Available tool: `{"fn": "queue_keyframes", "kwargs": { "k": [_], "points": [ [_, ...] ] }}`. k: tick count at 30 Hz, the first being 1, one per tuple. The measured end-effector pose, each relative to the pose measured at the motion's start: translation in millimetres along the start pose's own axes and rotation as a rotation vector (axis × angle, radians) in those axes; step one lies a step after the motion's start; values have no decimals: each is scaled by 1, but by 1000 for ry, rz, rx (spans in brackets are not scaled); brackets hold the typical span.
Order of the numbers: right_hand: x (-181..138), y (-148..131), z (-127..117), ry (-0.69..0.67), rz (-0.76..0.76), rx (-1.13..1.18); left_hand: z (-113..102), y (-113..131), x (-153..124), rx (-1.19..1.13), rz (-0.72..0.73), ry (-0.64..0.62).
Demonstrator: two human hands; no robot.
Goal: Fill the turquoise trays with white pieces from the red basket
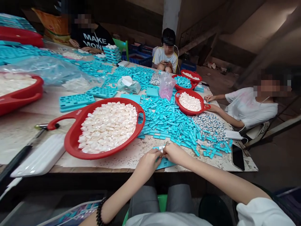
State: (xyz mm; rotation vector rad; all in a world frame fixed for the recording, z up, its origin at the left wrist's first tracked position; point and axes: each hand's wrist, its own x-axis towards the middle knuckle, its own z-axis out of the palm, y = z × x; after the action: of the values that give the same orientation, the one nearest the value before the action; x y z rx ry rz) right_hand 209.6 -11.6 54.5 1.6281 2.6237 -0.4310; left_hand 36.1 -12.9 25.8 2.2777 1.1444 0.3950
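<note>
My left hand (150, 159) and my right hand (172, 153) meet at the table's near edge, both pinched on a small white piece (162, 147) between the fingertips. Under them lies a turquoise plastic tray (164, 163). Just beyond is a heap of small turquoise plastic pieces (171, 121). To my left stands a big red basin (77, 142) full of small white pieces (108, 125). A dark bead bracelet (100, 213) circles my left wrist.
Other red basins (190, 103) with white and turquoise pieces stand further back. Turquoise trays (76, 102) lie left of centre. A black phone (238, 157) rests at the right edge. A white case (39, 158) lies at the near left. Three other people sit around the table.
</note>
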Motion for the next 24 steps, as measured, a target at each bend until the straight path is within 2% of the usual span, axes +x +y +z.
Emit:
{"fn": "queue_keyframes", "kwargs": {
  "k": [5,9,15,19,24],
  "points": [
    [-1,-5,5,-17,30,-91,12,-13,0,-146,111,177],
    [-8,-2,15,54,89,50,24,-21,-2,-216,126,328],
    [-20,2,34,293,160,510,30,-22,5,-389,-21,408],
    [-21,1,48,462,216,740,29,-25,9,-428,-118,449],
    [-17,7,54,496,209,814,37,-41,12,-404,-189,467]
  ]
}}
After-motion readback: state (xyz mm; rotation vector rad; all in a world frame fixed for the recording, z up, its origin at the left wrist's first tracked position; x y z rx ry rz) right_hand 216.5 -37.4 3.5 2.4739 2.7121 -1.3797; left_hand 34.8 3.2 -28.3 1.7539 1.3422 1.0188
